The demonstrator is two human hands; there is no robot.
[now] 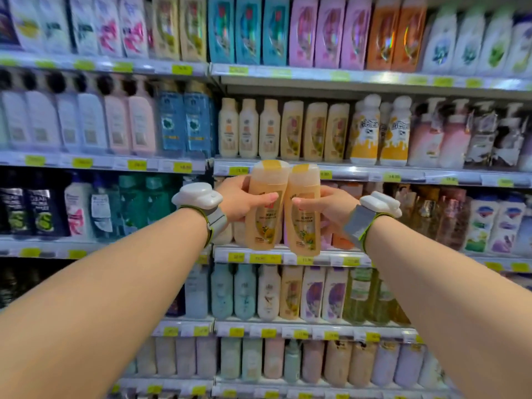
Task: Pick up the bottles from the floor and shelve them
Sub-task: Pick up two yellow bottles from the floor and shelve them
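On my feed the far left is shelving packed with bottles — white and pink ones up top, a row of pale dark-capped bottles below, then two blue bottles (187, 125) just left of the upright divider. Lower left I see dark bottles and teal ones, blurred. Yellow price tags (182, 70) run along every shelf edge (359, 171).

Moving in, my left forearm carries a grey strap with a white wrist unit (195, 194). The left hand (240, 201) is wrapped round the left orange bottle (266, 205), thumb lying across its front label and fingers curled behind it. That bottle stands upright, cap end up, held in the air in front of the shelves, its top level with the shelf edge under the cream bottles.

Touching or all but touching its right side is the right orange bottle (305, 210), also upright and slightly lower. So I count two orange bottles in hand, one per hand. The right hand (328, 207) grips it the same way — thumb across the front, fingers closed round the back. Its wrist wears a second white wrist unit (380, 203).

Behind the pair, three cream bottles (249, 129) and three tan-labelled bottles (315, 131) fill the shelf above; further right stand two white-and-yellow bottles (380, 131), then pink pump bottles (440, 139). Top right shows two orange packs (395, 33).
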